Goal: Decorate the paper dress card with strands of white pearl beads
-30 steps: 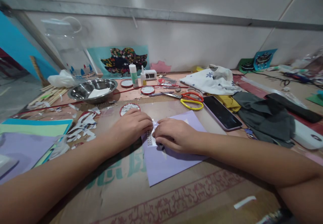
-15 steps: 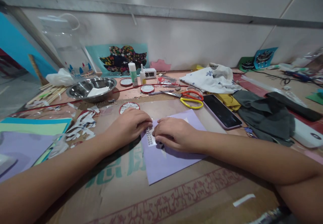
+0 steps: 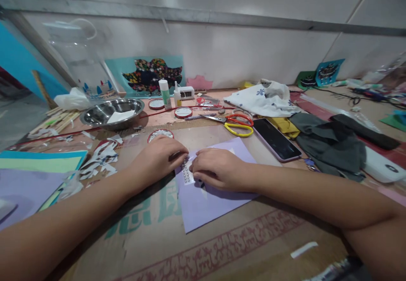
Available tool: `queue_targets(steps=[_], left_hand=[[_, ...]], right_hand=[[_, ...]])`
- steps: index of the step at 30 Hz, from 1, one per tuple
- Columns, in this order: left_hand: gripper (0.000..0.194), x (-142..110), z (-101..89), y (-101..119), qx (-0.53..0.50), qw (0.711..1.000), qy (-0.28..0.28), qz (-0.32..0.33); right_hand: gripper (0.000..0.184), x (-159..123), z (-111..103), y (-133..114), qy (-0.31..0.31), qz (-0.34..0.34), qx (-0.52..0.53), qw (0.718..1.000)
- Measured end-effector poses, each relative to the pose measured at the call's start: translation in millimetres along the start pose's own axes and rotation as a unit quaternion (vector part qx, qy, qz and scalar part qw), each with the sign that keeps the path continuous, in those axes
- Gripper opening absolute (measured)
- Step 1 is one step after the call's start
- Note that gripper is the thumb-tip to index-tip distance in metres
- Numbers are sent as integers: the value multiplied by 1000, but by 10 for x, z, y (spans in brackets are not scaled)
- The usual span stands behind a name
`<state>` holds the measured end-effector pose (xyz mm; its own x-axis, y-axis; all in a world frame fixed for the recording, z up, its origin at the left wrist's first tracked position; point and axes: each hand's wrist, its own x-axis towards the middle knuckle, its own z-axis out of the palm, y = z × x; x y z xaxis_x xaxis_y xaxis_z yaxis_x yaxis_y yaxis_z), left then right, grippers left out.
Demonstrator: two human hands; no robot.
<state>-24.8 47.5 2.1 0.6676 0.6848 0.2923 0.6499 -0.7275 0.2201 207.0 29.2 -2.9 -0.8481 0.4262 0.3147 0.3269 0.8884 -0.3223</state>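
A sheet of purple paper (image 3: 218, 207) lies on the cardboard in front of me. Over its left side is a small clear sheet of stick-on pearls (image 3: 186, 174), set in rows. My left hand (image 3: 165, 154) has its fingers closed at the top end of that sheet, thumb and fingertips together. Just beside it, my right hand (image 3: 220, 169) rests on the purple paper with curled fingers, at the sheet's right edge. What its fingertips hold, if anything, is hidden. Part of a white and black shape shows beneath the right hand.
Behind my hands are a red-rimmed dish of white pieces (image 3: 160, 135), a steel bowl (image 3: 85, 118), scissors (image 3: 238, 129), a glue stick (image 3: 164, 94) and a phone (image 3: 276, 139). White scraps (image 3: 101, 158) and coloured paper (image 3: 25, 188) lie left; dark cloth (image 3: 330, 145) lies right.
The whole view has shifted slightly. Both hands stay almost in place at the pearl sheet, fingers still closed.
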Motion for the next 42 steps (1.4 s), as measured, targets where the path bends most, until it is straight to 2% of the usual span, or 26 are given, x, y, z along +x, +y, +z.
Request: queue_targets(steps=[5, 8, 9, 12, 14, 16, 19, 21, 24, 27, 32, 37, 40, 42], left_hand=[[17, 7, -38, 50, 44, 999, 5, 15], [19, 3, -40, 58, 56, 998, 4, 17], [20, -1, -32, 51, 55, 998, 5, 18], [22, -13, 2, 18, 45, 999, 9, 21], [23, -17, 17, -2, 42, 999, 5, 20], [24, -18, 20, -11, 36, 999, 5, 19], [24, -18, 8, -10, 16, 1000, 2, 10], [24, -18, -3, -6, 2, 1000, 2, 1], [24, -12, -20, -2, -12, 1000, 3, -12], [25, -3, -34, -2, -22, 1000, -4, -22], [26, -8, -28, -15, -42, 999, 10, -26], [26, -10, -29, -16, -54, 998, 14, -29], [26, 1, -41, -5, -51, 998, 13, -28], [25, 7, -45, 0, -47, 998, 12, -25]], right_hand=[[23, 28, -103, -69, -43, -2, 1, 999], [19, 41, -350, -157, -66, -16, 12, 998], [18, 40, -460, -169, -60, -2, 10, 998], [16, 12, -797, -63, -41, 81, -16, 996], [17, -30, -961, 149, -25, 141, -59, 988], [19, -89, -1049, 436, -6, 222, -127, 967], [32, -188, -1065, 860, -43, 317, -167, 933], [38, -244, -1038, 1063, -79, 335, -160, 925], [41, -292, -991, 1223, -88, 343, -158, 922], [42, -303, -954, 1275, -77, 326, -139, 932], [52, -306, -905, 1292, -61, 251, -89, 962], [64, -298, -876, 1268, -59, 267, -151, 950], [56, -297, -941, 1246, -53, 294, -171, 939], [49, -310, -1019, 1214, -40, 295, -156, 942]])
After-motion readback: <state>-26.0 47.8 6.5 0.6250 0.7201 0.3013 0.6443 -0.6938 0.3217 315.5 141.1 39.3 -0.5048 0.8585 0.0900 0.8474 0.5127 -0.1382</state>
